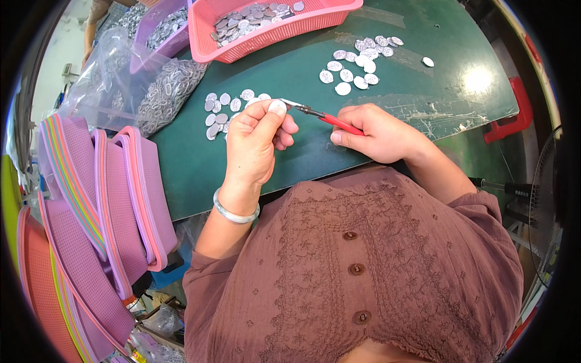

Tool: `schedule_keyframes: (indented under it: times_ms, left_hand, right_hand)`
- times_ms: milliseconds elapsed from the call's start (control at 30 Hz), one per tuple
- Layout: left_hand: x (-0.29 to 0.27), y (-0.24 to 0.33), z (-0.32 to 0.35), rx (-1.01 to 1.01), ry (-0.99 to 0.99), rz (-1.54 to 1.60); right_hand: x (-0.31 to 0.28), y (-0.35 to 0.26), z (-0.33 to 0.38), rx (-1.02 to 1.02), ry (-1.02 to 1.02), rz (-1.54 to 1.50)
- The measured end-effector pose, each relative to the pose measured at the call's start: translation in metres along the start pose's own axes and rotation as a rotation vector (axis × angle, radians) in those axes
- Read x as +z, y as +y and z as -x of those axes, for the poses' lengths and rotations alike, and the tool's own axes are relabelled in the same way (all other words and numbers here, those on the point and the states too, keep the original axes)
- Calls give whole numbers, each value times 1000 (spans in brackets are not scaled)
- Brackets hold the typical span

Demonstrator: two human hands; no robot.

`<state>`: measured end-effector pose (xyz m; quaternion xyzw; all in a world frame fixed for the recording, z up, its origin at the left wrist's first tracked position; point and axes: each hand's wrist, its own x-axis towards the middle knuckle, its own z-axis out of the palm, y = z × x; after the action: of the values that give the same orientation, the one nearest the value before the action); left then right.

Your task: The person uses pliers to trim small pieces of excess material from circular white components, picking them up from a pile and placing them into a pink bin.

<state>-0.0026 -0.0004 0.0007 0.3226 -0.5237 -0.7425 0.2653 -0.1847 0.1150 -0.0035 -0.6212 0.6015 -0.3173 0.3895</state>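
Note:
My left hand (257,130) is closed in a pinch, thumb against fingers. At its thumb tip shows a pale oval that looks like a silver medal (277,107); its edges are partly hidden by the fingers. My right hand (378,134) is wrapped round the red-handled pliers (340,123). The dark, narrow jaws of the pliers point left and reach the left fingertips. Whether they grip a small ring there is too small to tell. Just behind the left hand lies a group of silver oval medals (225,98). Farther right, another group of medals (361,60) is spread over the green tabletop (302,151).
A pink basket (272,30) of silver discs stands at the back, beside a purple basket (144,45). A clear plastic bag of metal links (172,91) rests at the table's left. Stacked empty baskets (124,206) crowd my left side. A red clamp-like piece (514,112) sits by the right edge.

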Motion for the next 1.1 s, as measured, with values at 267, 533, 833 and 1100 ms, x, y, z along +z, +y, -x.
schedule_keyframes:
  times_ms: [267, 533, 833, 1100]
  left_hand:
    - [0, -1, 0, 34, 1, -10]
    - [-1, -6, 0, 65, -12, -2]
    - [1, -8, -5, 28, 30, 239]
    - [4, -6, -6, 18, -12, 340]
  right_hand:
    - [6, 3, 0, 47, -23, -109]
    - [0, 2, -1, 67, -78, -216]
    - [2, 10, 2, 205, -4, -592]
    - [4, 18, 3, 204, 13, -685]
